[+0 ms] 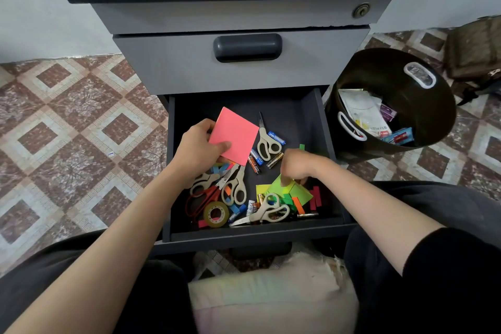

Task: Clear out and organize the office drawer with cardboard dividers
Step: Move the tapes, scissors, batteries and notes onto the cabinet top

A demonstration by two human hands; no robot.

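The dark grey pull-out drawer (314, 116) at the bottom of the cabinet is open, and it is full of mixed-up little things. The left hand (199, 150) pinches a flat pink square pad of sticky notes (234, 135) by its near corner, thumb on top. The pad is tipped up off the mess, with one corner pointing to the back of the drawer, so it looks like it is being lifted out to clear space. The right hand (296, 164) is curled down over a pile of green and yellow sticky notes (287, 190); I cannot tell if its fingers have closed on any. The beige-handled scissors (267, 141) in the middle lie with their blades pointing to the back of the drawer. A round black bin (433, 106) stands just right of the drawer, probably so trash can go straight in. No cardboard dividers show yet.
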